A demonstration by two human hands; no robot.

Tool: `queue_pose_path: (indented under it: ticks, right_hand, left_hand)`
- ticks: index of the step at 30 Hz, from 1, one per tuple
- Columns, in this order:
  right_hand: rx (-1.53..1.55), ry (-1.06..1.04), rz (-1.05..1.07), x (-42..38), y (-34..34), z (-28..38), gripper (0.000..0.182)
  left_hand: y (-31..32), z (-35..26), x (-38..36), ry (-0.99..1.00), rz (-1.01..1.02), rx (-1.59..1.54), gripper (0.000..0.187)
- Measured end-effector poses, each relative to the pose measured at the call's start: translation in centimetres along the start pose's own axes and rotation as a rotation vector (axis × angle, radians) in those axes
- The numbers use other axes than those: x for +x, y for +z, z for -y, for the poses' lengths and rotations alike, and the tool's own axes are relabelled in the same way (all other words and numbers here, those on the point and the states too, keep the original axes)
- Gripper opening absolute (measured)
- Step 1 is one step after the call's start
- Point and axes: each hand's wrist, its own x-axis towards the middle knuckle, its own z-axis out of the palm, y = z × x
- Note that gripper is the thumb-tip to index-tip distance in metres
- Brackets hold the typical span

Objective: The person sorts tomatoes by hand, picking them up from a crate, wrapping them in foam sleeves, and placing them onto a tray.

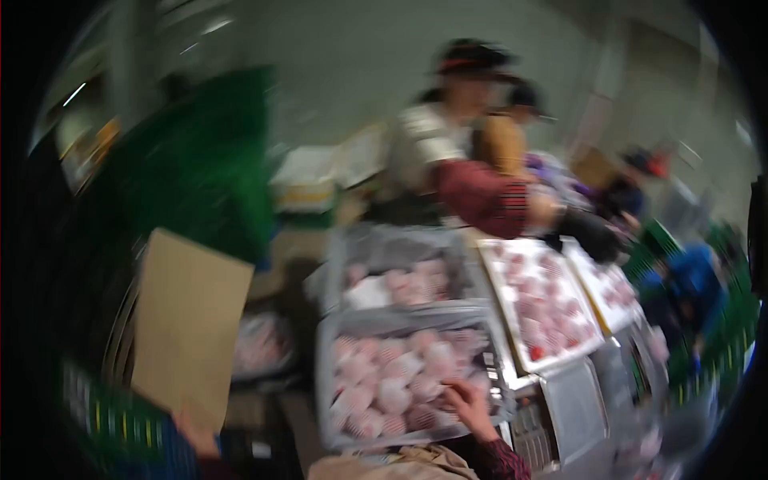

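At the lower left, my left hand [197, 438] grips the bottom edge of a flat brown cardboard sheet [190, 328], which stands up tilted. My right hand [472, 406] is over the right part of a grey lined crate [326, 376], its fingers apart and bent down close to the fruit. Round reddish fruits in white foam nets [394, 395] fill this crate. Their kind is hard to tell through the nets and the blur. No fruit shows held in my right hand.
Behind it stands a second lined crate [336, 256] of netted fruit. White boxes [528, 366] of fruit stand to the right. Co-workers [472, 144] are across the table, one with a dark red sleeve [480, 196]. Green sheeting [208, 160] rises at left; green crates [104, 408] sit lower left.
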Motion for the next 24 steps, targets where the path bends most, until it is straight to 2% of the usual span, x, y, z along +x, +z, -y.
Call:
queue_pose_path:
  ticks: [1,2,3,4,5,7,8,9,10,11,13,15,17,22,24]
  right_hand:
    - [-0.055,-0.004,0.012,-1.3,-3.1,-0.6,0.027]
    - [-0.096,-0.002,0.010,-2.7,-6.8,-1.1,0.025]
    - [-0.341,-0.042,-0.036,1.7,-8.2,-0.6,0.023]
    - [-0.499,-0.027,-0.035,2.2,-15.4,2.1,0.022]
    - [-0.601,0.032,-0.065,-0.6,-19.7,3.5,0.020]
    - [-0.911,-0.009,-0.056,-2.2,-20.4,3.2,0.017]
    - [-0.847,-0.109,-0.082,-2.0,-20.1,2.9,0.017]
    - [-0.868,-0.106,-0.060,-1.5,-20.5,3.4,0.017]
    - [-0.968,0.114,-0.064,-0.9,-20.9,4.1,0.019]
    - [-1.060,0.334,-0.075,-0.4,-21.2,4.6,0.024]
    - [-1.095,0.260,-0.087,0.9,-18.4,5.5,0.021]
    - [-1.137,-0.214,-0.146,1.2,-17.2,4.5,0.015]
    - [-1.159,-0.224,-0.136,1.3,-17.1,4.7,0.014]
    - [-1.196,-0.182,-0.151,1.4,-17.0,4.8,0.013]
    - [-1.171,-0.218,-0.155,1.6,-17.1,4.6,0.012]
  left_hand:
    - [2.4,-3.1,-9.3,0.063,-0.138,0.066,0.073]
    - [2.5,-1.1,-15.5,0.145,-0.872,0.419,0.065]
    - [-5.0,11.5,-20.3,0.096,-1.025,-0.296,0.059]
    - [-1.9,24.1,-26.3,0.169,-1.394,-0.014,0.054]
    - [-0.2,30.4,-33.5,0.363,-1.267,-0.330,0.039]
    - [4.2,29.5,-35.9,0.002,-1.673,0.434,0.032]
    - [4.6,30.5,-37.6,0.002,-1.714,0.430,0.032]
    - [5.3,31.9,-38.7,0.003,-1.693,0.626,0.032]
    - [5.6,32.9,-39.5,0.001,-1.653,0.820,0.033]
    - [5.9,33.7,-40.2,-0.007,-1.670,0.814,0.033]
    - [7.8,34.5,-38.6,-0.198,-1.824,0.709,0.029]
    - [7.8,34.9,-38.7,-0.216,-1.832,0.752,0.028]
    - [8.5,35.6,-37.7,-0.328,-1.868,0.799,0.027]
    - [6.0,38.0,-39.6,-0.368,-1.891,0.797,0.029]
    - [4.8,38.7,-40.4,-0.391,-1.966,0.773,0.028]
